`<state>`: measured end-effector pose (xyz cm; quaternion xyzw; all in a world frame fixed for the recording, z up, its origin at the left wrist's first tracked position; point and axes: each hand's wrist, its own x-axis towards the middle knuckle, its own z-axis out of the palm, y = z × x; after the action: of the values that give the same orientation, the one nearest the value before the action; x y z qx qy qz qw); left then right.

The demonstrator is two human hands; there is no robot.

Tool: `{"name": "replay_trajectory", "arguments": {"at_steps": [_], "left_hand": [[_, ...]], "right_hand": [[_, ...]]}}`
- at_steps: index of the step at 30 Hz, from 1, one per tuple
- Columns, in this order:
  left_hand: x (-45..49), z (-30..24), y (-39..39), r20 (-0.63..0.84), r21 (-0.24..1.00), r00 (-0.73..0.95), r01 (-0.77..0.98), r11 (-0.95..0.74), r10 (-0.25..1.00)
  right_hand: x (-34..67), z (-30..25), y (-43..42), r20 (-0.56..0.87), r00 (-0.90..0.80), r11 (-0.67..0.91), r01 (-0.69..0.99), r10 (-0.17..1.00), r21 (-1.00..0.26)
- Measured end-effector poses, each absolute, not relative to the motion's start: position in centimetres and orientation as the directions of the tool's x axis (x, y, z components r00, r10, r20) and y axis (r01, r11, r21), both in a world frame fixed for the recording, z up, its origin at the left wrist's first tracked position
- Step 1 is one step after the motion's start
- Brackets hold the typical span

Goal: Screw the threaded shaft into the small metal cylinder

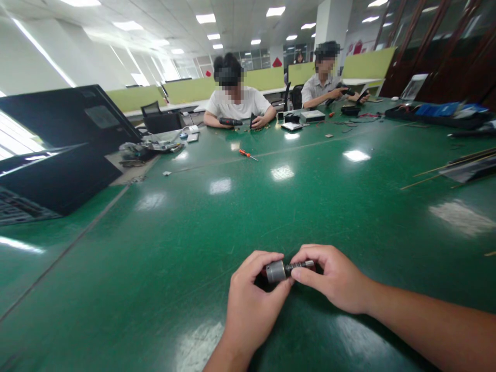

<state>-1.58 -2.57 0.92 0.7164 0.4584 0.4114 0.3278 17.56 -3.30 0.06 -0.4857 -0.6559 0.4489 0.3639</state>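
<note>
Low in the middle of the head view, my left hand [251,299] is closed round a short grey metal cylinder [275,271] that looks like a small motor. A thinner dark shaft [299,265] with a bright tip extends from it to the right. Thumb and fingers of my right hand [336,279] pinch this shaft from both sides. The piece lies roughly level, just over the green tabletop [201,227], and both hands nearly touch at its middle. Some dark and reddish parts behind the fingers are mostly hidden.
An orange-handled screwdriver [247,154] lies farther up the table. At left stand large dark panels [58,175] beside loose parts [147,148]. Thin rods [445,168] lie at right. Across the table, a person in white [238,103] and another person [321,88] handle tools.
</note>
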Motion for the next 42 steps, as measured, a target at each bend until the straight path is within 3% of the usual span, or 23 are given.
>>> {"name": "replay_trajectory", "arguments": {"at_steps": [42], "left_hand": [[-1.67, 1.02, -2.45, 0.210, 0.849, 0.331, 0.404, -0.340, 0.920]], "right_hand": [[17.45, 0.31, -3.39, 0.085, -0.301, 0.191, 0.344, 0.950, -0.919]]}}
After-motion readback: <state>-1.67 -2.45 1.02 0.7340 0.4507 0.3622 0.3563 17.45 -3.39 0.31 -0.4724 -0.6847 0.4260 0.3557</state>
